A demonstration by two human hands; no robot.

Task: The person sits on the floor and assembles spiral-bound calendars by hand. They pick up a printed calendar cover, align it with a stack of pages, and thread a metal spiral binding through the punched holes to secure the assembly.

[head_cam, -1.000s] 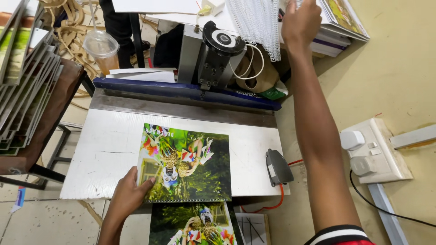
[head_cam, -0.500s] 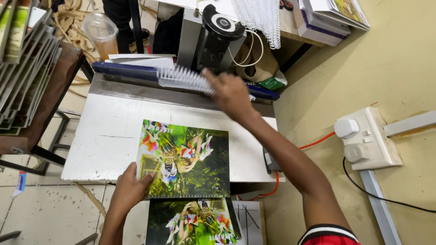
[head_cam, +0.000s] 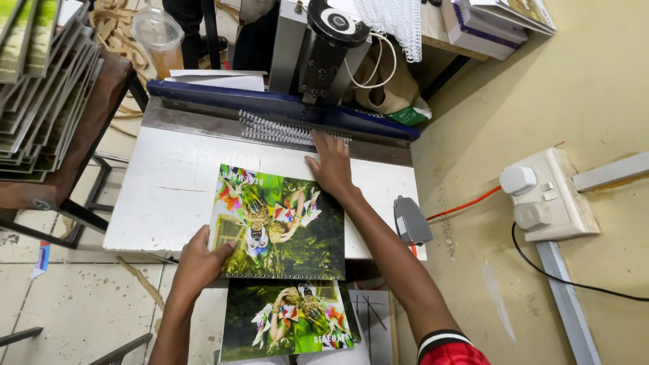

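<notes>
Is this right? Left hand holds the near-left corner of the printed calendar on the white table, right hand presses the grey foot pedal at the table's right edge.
Not quite. The head view shows the right hand at the wire binding coil by the machine's blue bar, not on the grey pedal, which lies untouched. The left hand does hold the calendar on the white table.

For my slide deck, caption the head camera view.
Left hand holds printed calendar; right hand sets wire coil at binding machine.

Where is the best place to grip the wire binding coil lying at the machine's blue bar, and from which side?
Probably at the right end of the wire binding coil, near the right hand. It lies flat and long along the blue bar, so pinch it from the front, across its width.
</notes>
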